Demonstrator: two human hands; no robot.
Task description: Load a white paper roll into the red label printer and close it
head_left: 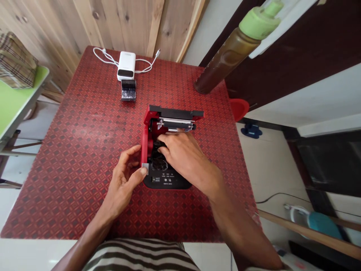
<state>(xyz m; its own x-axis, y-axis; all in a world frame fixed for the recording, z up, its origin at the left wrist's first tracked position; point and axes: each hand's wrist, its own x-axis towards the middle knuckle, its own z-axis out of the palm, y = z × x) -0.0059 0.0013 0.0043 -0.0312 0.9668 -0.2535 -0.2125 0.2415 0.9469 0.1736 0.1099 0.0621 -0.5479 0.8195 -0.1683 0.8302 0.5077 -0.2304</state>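
A small red-and-black printer [167,184] stands on the table with its lid [180,113] raised at the back; a dark roller [177,125] shows under the lid. My left hand [125,177] steadies the printer's left side, thumb on the grey front corner and fingers curled by the red wall. Into the open compartment reaches my right hand [183,154], its thumb and forefinger closed around shiny black film [160,164]. The other right fingers hide much of the compartment. Labels and buttons lie on the black front panel.
On the patterned red table [93,150] lie a white power bank [126,64] with a white cable [145,67], and a black film roll [128,90]. A tall brown bottle with a green cap [231,56] stands at back right. A green table [14,98] is at left.
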